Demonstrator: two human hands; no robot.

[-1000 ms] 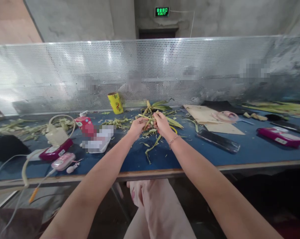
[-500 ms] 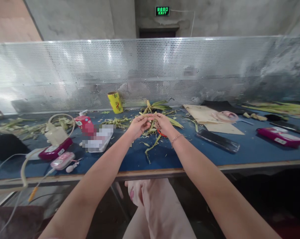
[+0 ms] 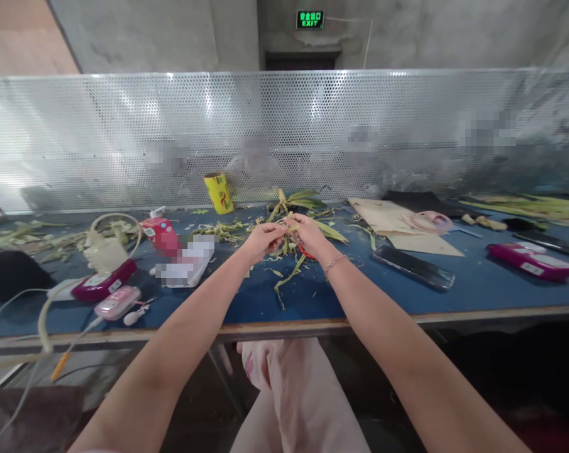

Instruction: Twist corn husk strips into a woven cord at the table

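My left hand (image 3: pixel 266 239) and my right hand (image 3: pixel 307 231) meet above the middle of the blue table. Thumb and fingers of both are pinched on a pale green leaf strip (image 3: pixel 290 226), mostly hidden by the fingers. Behind them lies a tied-looking bundle of green leaves (image 3: pixel 303 200). Shredded leaf pieces (image 3: pixel 227 231) are scattered around, and one long loose strip (image 3: pixel 288 281) trails toward me. Beside my right hand is a red-orange curved thing (image 3: pixel 305 253), partly covered.
A yellow container (image 3: pixel 219 194) stands by the perforated metal screen (image 3: pixel 284 119). At left are a red carton (image 3: pixel 162 237), a purple device (image 3: pixel 104 283) and a pink case (image 3: pixel 118 302) with cables. At right lie a phone (image 3: pixel 414 267), cardboard (image 3: pixel 376 217) and another purple device (image 3: pixel 532 260).
The fingertips have shifted slightly, and the pale green strip shows more clearly at my right fingertips. My left fingers are more curled together. The objects on the table stay put.
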